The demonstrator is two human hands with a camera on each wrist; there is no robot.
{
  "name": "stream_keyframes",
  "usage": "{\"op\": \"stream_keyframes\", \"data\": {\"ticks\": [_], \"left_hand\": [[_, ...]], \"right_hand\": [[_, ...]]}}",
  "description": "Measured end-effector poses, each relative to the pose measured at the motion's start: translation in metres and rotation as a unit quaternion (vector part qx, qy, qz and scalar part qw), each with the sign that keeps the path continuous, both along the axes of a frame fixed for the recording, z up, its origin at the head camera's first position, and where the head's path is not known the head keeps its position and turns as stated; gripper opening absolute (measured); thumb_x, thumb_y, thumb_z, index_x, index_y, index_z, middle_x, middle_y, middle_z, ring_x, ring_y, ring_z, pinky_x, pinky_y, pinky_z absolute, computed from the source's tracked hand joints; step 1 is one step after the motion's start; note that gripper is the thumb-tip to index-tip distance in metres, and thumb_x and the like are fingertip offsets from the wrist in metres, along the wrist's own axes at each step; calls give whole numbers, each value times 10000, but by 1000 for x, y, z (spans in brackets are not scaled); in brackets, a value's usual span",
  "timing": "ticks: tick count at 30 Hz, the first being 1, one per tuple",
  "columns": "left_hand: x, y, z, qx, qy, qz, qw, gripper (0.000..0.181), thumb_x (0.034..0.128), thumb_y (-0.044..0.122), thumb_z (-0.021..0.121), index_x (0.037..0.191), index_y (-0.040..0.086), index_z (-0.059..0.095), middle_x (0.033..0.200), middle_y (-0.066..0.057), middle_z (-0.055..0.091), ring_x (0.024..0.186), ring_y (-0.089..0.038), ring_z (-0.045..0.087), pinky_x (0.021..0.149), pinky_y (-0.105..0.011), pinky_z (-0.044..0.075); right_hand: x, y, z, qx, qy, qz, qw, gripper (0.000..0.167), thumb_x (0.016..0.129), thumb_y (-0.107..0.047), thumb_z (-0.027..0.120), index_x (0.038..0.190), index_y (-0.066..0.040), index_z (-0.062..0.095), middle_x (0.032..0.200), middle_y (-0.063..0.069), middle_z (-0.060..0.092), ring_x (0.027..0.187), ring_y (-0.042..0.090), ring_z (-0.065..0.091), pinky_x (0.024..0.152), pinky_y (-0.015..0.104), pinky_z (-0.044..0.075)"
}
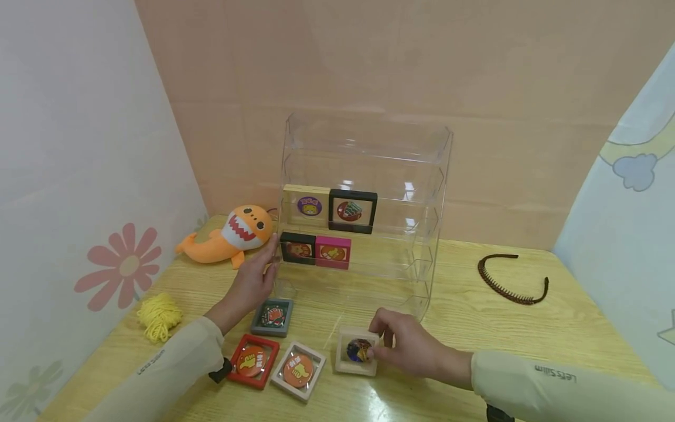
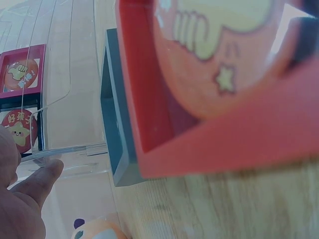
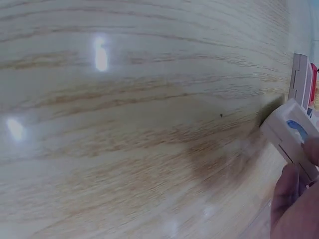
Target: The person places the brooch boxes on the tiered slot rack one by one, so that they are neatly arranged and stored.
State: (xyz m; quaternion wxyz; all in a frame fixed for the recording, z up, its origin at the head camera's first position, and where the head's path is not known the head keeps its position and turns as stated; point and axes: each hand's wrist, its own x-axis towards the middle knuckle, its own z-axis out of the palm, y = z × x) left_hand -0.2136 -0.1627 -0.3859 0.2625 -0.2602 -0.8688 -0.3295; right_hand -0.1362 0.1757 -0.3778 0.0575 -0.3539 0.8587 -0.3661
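A clear acrylic display rack [image 1: 390, 258] stands upright on the table. My left hand [image 1: 254, 282] holds its left side edge, with the thumb and a finger [image 2: 42, 181] on either side of the panel in the left wrist view. My right hand [image 1: 413, 343] pinches a cream square display frame [image 1: 344, 366] by its right side; a dark blue and gold round badge shows inside. That frame is tilted in the right wrist view. On the rack sit a pale yellow frame [image 1: 291, 217], a black frame [image 1: 353, 229], and, one tier lower, another black frame [image 1: 287, 255] and a pink frame [image 1: 333, 239].
On the table lie a grey frame [image 1: 255, 322], a red frame [image 1: 236, 354] and a light pink frame [image 1: 317, 381]. An orange shark plush [image 1: 211, 249] and yellow yarn [image 1: 159, 316] are at left. A brown headband [image 1: 498, 287] lies at right.
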Motion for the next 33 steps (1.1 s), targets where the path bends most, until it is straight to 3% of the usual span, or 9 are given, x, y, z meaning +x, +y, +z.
{"op": "stream_keyframes", "data": {"ticks": [5, 9, 33], "left_hand": [[1, -1, 1, -20, -23, 12, 10000, 620, 893, -64, 577, 1445, -60, 297, 1413, -222, 396, 1039, -331, 605, 877, -453, 480], [1, -1, 0, -26, -12, 32, 10000, 627, 890, -63, 582, 1448, -54, 296, 1408, -218, 405, 1022, -328, 613, 853, -448, 496], [2, 0, 2, -7, -106, -12, 9999, 635, 894, -64, 578, 1457, -44, 284, 1409, -220, 404, 998, -315, 625, 803, -437, 520]], "right_hand": [[0, 1, 3, -544, 65, 210, 9983, 152, 859, -196, 708, 900, -144, 571, 805, -77, 616, 695, 62, 596, 501, 231, 509], [1, 2, 4, -691, 102, 300, 9971, 124, 862, -176, 703, 885, -148, 585, 814, -65, 635, 701, 65, 613, 548, 234, 530], [-16, 26, 23, -477, 807, 91, 9956, 169, 839, -46, 713, 847, -141, 573, 779, -46, 645, 691, 73, 625, 560, 231, 541]]}}
